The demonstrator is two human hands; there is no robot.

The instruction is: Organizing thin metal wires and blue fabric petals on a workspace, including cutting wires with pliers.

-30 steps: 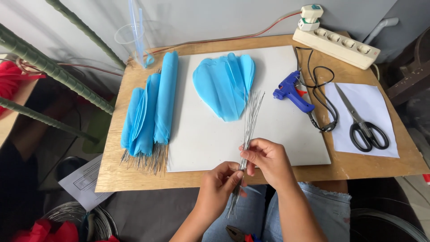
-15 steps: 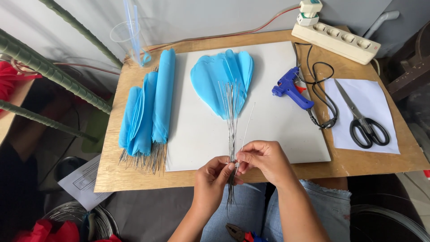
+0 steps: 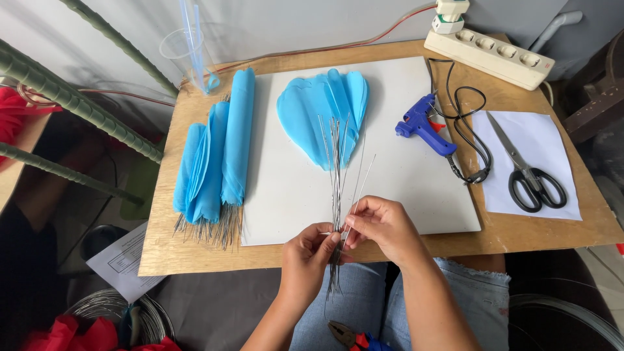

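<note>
Wire bundle: a bunch of thin grey wires [image 3: 335, 175] stands near upright at lower centre of the frame, its tips fanning out over the white board, its lower ends hanging below the table edge.
Left hand: the left hand [image 3: 309, 255] pinches the bundle from the left side, fingers closed on the wires at the table's front edge.
Right hand: the right hand [image 3: 383, 224] grips the same bundle from the right, thumb and fingers closed on it; one wire slants off toward the upper right.
Board: a white board [image 3: 403, 188] covers the middle of the wooden table [image 3: 195, 250].
Loose petals: a fan of blue paper petals [image 3: 322, 110] lies on the board just behind the wire tips.
Wired petals: a stack of blue petals with wire stems [image 3: 214, 162] lies at the board's left edge.
Right of frame: a blue glue gun [image 3: 422, 123], black scissors [image 3: 530, 175] on white paper, and a power strip [image 3: 491, 55] at upper right.
Bottom edge: pliers [image 3: 348, 335] lie on the lap.
</note>
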